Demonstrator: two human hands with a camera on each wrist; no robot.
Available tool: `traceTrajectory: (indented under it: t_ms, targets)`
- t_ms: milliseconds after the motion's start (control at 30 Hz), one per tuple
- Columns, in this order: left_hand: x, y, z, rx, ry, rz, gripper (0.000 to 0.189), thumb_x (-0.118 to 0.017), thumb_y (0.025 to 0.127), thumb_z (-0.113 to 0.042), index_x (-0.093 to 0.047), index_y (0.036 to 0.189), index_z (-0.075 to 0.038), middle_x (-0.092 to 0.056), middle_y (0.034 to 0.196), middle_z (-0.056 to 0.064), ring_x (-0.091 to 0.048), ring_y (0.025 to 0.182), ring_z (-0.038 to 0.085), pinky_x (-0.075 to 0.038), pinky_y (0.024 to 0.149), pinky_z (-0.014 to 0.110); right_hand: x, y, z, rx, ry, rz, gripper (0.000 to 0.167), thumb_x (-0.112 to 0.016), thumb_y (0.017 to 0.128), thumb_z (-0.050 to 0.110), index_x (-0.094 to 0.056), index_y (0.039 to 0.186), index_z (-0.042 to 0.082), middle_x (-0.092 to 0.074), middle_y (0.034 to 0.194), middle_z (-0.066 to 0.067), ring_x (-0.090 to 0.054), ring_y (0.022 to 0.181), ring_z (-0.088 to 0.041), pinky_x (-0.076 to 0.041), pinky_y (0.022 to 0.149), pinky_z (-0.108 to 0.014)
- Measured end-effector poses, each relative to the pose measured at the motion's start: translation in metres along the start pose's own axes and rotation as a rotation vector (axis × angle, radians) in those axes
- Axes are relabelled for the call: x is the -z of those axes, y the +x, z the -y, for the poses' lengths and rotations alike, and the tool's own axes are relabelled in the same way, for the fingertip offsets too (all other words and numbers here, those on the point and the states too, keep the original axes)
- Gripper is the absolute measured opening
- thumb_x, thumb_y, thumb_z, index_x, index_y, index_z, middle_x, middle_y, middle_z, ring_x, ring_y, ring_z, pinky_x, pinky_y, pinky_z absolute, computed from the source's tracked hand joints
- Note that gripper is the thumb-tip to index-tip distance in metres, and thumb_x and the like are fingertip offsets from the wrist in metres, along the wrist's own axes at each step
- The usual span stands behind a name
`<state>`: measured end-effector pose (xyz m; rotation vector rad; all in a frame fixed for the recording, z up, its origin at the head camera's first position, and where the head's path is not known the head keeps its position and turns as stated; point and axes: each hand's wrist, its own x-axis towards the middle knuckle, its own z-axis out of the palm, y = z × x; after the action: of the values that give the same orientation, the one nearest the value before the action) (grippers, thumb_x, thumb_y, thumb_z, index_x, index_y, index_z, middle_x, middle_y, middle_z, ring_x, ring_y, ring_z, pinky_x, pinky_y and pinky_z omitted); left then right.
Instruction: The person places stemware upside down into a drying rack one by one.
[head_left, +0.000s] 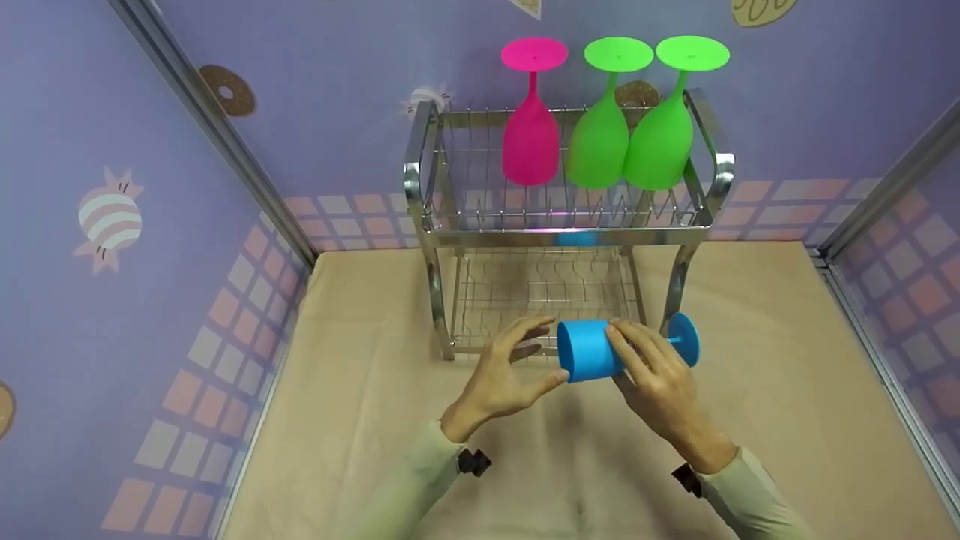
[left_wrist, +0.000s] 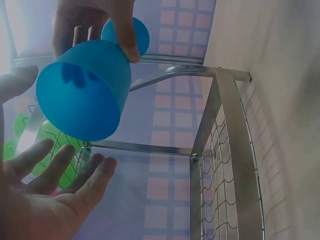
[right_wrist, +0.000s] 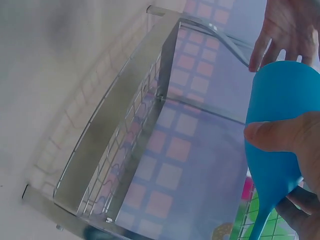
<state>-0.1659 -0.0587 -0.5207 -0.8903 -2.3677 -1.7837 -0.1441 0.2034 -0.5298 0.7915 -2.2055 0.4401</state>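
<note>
A blue plastic goblet (head_left: 589, 350) is held sideways in front of the rack, its mouth facing left and its round foot toward the right. My right hand (head_left: 660, 379) grips the bowl near the stem, with the thumb (right_wrist: 272, 136) along its side in the right wrist view. Close to the rim is my left hand (head_left: 506, 375), fingers spread and loosely bent around the mouth. In the left wrist view the goblet's opening (left_wrist: 77, 102) faces the left hand's fingers, which have nothing in their grasp. Whether the left thumb touches the rim I cannot tell.
A two-tier metal dish rack (head_left: 566, 238) stands against the back wall. Upside down on its top tier are a pink goblet (head_left: 530, 146) and two green goblets, one (head_left: 600, 150) beside the other (head_left: 661, 150). A beige cloth (head_left: 360, 330) covers the table.
</note>
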Motion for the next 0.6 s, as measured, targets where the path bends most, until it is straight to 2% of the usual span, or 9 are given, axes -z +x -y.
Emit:
traceTrajectory:
  t_ms: [267, 500, 600]
  targets:
    - [-0.005, 0.004, 0.003, -0.028, -0.058, 0.04, 0.072, -0.086, 0.091, -0.026, -0.051, 0.153, -0.015, -0.056, 0.148, 0.01, -0.061, 0.137, 0.031, -0.061, 0.103, 0.038, -0.003, 0.002, 0.004, 0.032, -0.009, -0.025, 0.092, -0.102, 0.053, -0.012, -0.066, 0.138, -0.004, -0.071, 0.129, -0.025, -0.071, 0.113, -0.046, -0.062, 0.096, -0.06]
    - [-0.005, 0.005, 0.009, -0.036, -0.045, 0.031, 0.073, -0.088, 0.088, -0.026, -0.053, 0.149, -0.011, -0.055, 0.147, 0.011, -0.061, 0.133, 0.032, -0.063, 0.1, 0.037, 0.001, 0.003, 0.008, 0.024, -0.018, 0.032, 0.083, -0.1, 0.064, -0.007, -0.066, 0.14, -0.002, -0.069, 0.133, -0.024, -0.068, 0.12, -0.044, -0.06, 0.102, -0.059]
    - [-0.004, 0.005, 0.012, -0.051, -0.032, 0.021, 0.073, -0.089, 0.085, -0.026, -0.053, 0.147, -0.009, -0.057, 0.145, 0.011, -0.061, 0.13, 0.033, -0.063, 0.101, 0.043, 0.0, 0.004, 0.009, 0.025, -0.015, 0.041, 0.081, -0.099, 0.067, -0.006, -0.066, 0.141, -0.002, -0.069, 0.134, -0.023, -0.068, 0.121, -0.044, -0.059, 0.103, -0.059]
